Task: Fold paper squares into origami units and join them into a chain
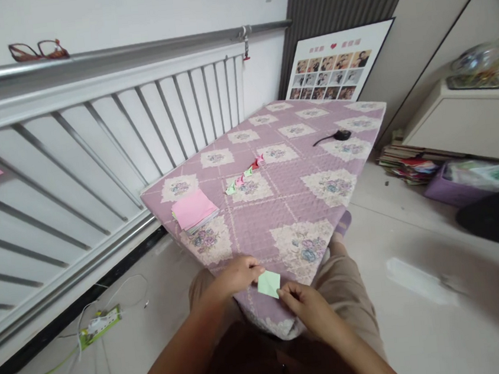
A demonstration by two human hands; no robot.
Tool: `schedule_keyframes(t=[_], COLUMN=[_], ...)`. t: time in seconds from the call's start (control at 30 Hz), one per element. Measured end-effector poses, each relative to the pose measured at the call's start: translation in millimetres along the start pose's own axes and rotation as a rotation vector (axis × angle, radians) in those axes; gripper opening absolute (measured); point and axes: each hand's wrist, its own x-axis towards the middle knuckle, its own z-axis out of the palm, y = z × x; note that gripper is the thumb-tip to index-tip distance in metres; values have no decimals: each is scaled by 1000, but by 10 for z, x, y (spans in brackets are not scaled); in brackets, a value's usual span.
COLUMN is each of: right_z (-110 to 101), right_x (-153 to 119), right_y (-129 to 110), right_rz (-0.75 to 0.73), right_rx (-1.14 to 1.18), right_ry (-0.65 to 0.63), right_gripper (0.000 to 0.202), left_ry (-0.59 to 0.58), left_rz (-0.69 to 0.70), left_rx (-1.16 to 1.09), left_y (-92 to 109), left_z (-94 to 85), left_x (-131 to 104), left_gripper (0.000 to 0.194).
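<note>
A small green square of paper (269, 283) with faint creases is held over the near end of the cloth-covered table (255, 243). My left hand (239, 273) pinches its upper left corner. At its lower right corner, the thumb and fingers of my right hand (301, 303) close on the edge. Farther up on the left lies a stack of paper squares (195, 209), pink on top. Beyond it, several small folded paper pieces (240, 181) in green, pink and red form a slanting row.
A black spoon-like object (341, 135) rests on the table's far right part. White railings (157, 113) run along the left, with glasses (39, 51) above. A power strip (100, 326) and cables lie on the floor at left.
</note>
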Motion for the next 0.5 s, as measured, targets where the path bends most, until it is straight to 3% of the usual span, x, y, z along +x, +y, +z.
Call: schedule_keyframes(t=[0.17, 0.23, 0.33, 0.5], right_z=[-57, -54, -18, 20], right_x=[-13, 5, 51, 148], right_y=[156, 179, 178, 182], right_rz=[-286, -416, -550, -558], right_rx=[-279, -330, -397, -506], right_ry=[200, 198, 152, 81], right_gripper=[12, 10, 24, 29], left_ry=[-165, -190, -187, -112], left_rz=[17, 29, 49, 77], left_rx=[150, 214, 309, 396], left_y=[21, 82, 195, 267], left_z=[-44, -44, -47, -20], left_x=[294, 381, 462, 495], left_gripper=[19, 17, 15, 7])
